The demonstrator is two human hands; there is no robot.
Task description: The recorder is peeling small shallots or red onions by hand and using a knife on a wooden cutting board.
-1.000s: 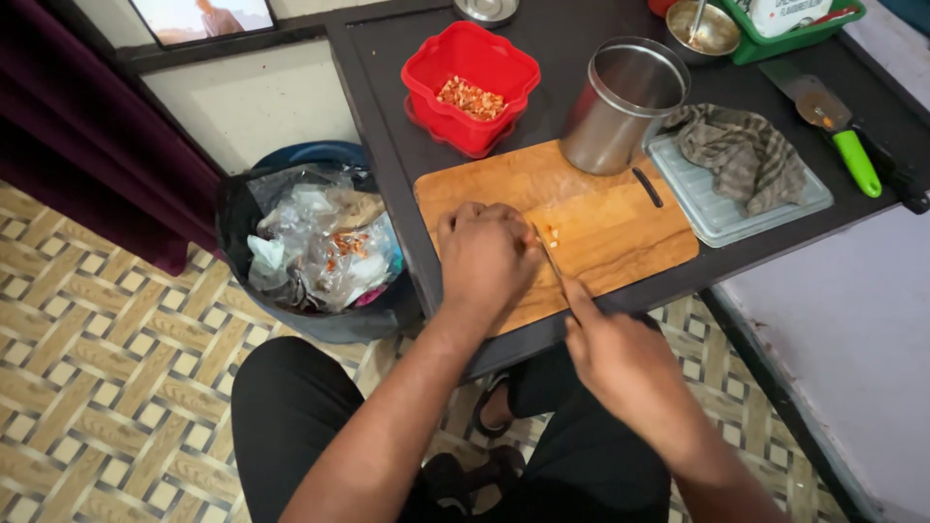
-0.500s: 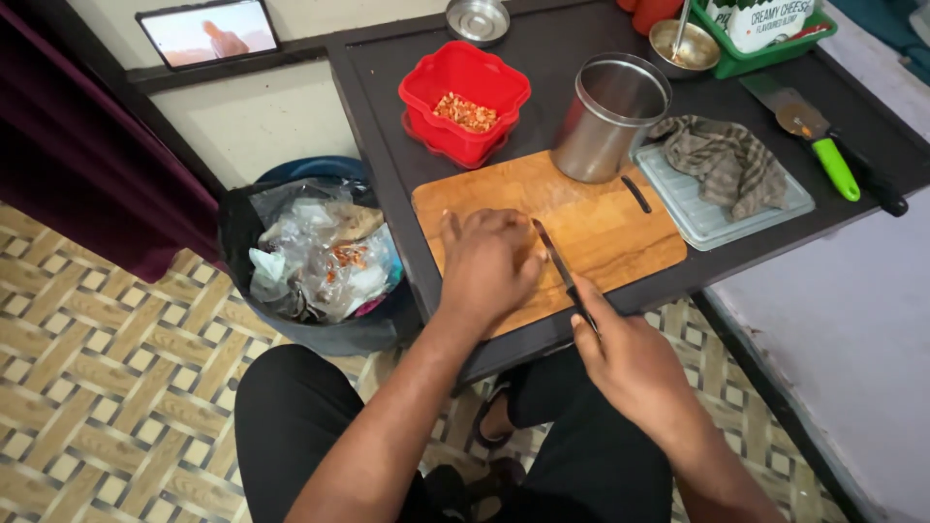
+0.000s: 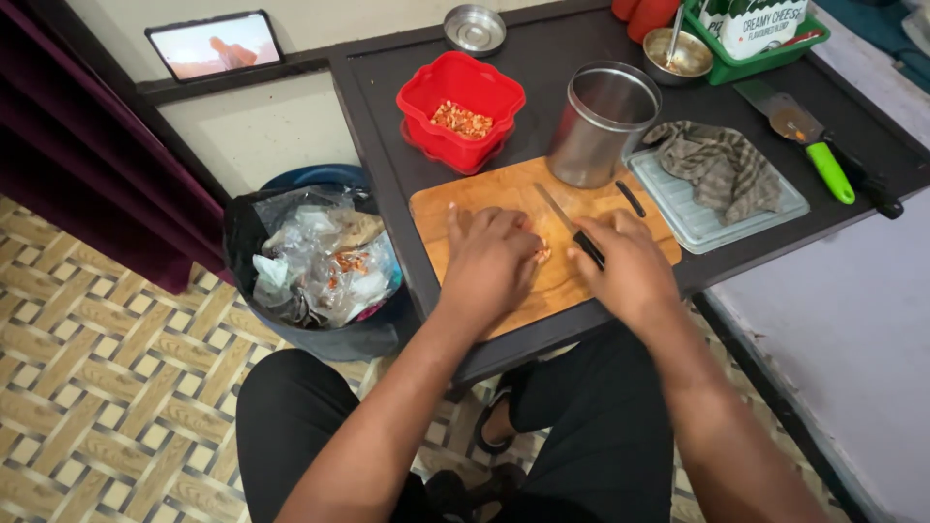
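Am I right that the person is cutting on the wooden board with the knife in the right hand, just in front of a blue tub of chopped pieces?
Not quite: the tub behind the wooden board is red, not blue, as the head view shows. The rest holds: the right hand holds the knife over the board.

Beyond the hands, a red tub [image 3: 461, 108] of chopped bits stands beside a steel canister [image 3: 603, 124]. To their right, a checked cloth [image 3: 725, 167] lies on a pale tray [image 3: 690, 221], with a green-handled scraper [image 3: 810, 143] further right. Left of the hands, a bin [image 3: 320, 261] holds plastic scraps. A tablet [image 3: 215, 45] leans against the wall.
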